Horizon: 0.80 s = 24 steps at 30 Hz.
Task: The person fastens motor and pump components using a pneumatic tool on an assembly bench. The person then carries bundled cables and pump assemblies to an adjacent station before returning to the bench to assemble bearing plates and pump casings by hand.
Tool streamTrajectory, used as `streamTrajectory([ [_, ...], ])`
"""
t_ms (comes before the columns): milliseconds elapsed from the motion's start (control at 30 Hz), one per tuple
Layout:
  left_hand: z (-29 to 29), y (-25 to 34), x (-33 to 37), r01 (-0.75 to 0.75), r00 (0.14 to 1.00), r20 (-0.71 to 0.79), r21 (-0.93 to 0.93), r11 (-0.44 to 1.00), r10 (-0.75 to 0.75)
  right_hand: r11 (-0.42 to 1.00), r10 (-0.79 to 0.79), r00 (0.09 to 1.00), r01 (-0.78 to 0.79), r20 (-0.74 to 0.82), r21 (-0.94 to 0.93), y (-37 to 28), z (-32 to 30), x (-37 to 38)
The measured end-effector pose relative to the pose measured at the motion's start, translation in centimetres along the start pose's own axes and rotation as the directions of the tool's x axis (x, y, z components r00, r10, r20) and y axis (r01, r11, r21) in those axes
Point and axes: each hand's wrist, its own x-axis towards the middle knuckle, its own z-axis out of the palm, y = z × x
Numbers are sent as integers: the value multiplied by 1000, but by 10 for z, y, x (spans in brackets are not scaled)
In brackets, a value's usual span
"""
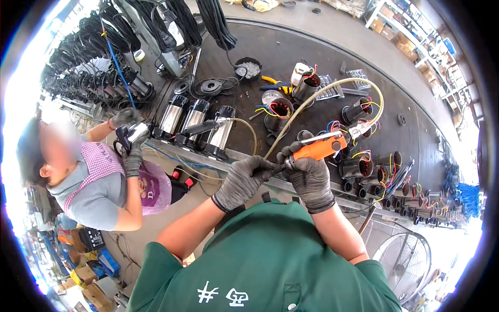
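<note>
An orange air tool (322,148) with a metal lever lies in my right hand (310,179), whose grey-gloved fingers wrap round its body near the front end. A clear yellowish hose (382,99) loops up from the metal fitting at its back. My left hand (243,182), also gloved, is closed in a pinch at the tool's dark tip (281,167); the fingers partly hide what is there. Both hands are above the near edge of the dark bench. Just beyond them stands an open motor housing (279,112) with coloured wires.
Shiny metal cylinders (171,115) line the bench at left, with a second tool (205,127) by them. A co-worker (104,177) there holds another cylinder. More wired housings (358,167) stand right. Pliers (277,85), a bowl (248,69) and hanging cables (215,21) lie beyond; a fan (403,258) stands lower right.
</note>
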Motion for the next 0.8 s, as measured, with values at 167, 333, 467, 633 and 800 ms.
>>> streamTrajectory([
  [167,8,-9,-6,-54,994,-104,-81,995,45,997,30,999,-32,16,76,0,1,-3],
  [333,8,-16,-3,28,1000,-5,-114,993,-28,989,19,1000,-21,13,147,-6,-3,-4],
  [467,8,-11,-14,25,997,77,-174,984,-12,973,49,997,-61,62,222,-15,-4,-2],
  [633,15,-3,-17,-175,984,-22,0,985,175,962,50,996,-66,69,264,-15,-7,-5],
  [800,30,1,-18,-156,987,-17,61,986,157,991,-111,982,98,151,96,-16,5,-15],
])
